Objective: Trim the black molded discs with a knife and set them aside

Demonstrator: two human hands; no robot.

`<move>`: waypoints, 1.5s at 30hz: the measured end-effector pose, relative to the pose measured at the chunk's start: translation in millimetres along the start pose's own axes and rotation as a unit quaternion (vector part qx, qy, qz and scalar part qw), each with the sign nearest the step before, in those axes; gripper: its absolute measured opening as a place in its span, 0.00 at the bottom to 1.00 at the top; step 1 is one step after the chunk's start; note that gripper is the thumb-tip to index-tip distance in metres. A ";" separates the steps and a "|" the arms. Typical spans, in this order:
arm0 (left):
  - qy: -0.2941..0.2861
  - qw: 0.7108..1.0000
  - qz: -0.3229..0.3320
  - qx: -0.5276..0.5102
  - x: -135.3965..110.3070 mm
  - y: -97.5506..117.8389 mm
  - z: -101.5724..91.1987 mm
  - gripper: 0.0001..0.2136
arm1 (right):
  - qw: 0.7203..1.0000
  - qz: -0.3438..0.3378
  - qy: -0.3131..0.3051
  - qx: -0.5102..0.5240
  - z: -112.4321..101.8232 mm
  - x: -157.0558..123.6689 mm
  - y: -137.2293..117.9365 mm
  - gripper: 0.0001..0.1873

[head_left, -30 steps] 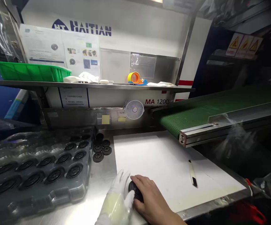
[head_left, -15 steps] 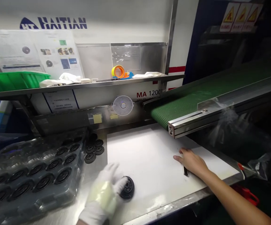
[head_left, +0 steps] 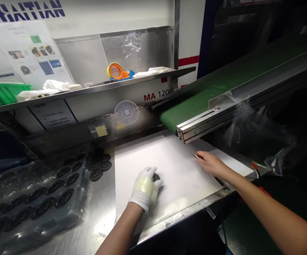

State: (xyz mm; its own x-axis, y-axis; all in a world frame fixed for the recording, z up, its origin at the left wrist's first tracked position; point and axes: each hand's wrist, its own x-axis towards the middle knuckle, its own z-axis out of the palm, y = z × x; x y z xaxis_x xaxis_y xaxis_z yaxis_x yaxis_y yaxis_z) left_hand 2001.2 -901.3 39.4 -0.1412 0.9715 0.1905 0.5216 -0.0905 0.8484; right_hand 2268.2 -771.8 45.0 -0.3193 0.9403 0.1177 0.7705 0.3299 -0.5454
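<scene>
My left hand [head_left: 145, 187], in a white glove, is closed over a round black ribbed part [head_left: 156, 176] that rests on the white board [head_left: 174, 166]. Only the part's right edge shows past the fingers. My bare right hand [head_left: 208, 163] lies further right on the board, its fingers curled round a thin tool with a metal tip [head_left: 195, 155]. The tool's dark handle end pokes out beneath my wrist. Both forearms reach in from the bottom of the view.
A clear plastic tray [head_left: 33, 198] of black round parts sits at the left, with three loose parts [head_left: 99, 166] beside it. A green conveyor [head_left: 209, 99] slopes down to the board from the right. A small white fan [head_left: 127, 112] hangs under a cluttered shelf [head_left: 89, 88].
My right hand left the black part, moved right across the board and took up the thin tool. My gloved left hand kept the part and closed over it. The camera shifted right.
</scene>
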 end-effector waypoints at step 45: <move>0.197 0.664 -0.269 -0.670 -75.7 12.2 -26.0 0.16 | 0.986 -0.155 -0.067 0.016 96.3 -139.2 -171.2 0.14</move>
State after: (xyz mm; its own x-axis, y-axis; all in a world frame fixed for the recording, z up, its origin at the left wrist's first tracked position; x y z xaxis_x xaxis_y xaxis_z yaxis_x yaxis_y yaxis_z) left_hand 1996.4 -981.7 48.2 -0.3499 0.8338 -0.4270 -0.8722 -0.1236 0.4733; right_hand 2127.6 -967.2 42.1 -0.6081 0.7750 0.1721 0.6077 0.5939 -0.5273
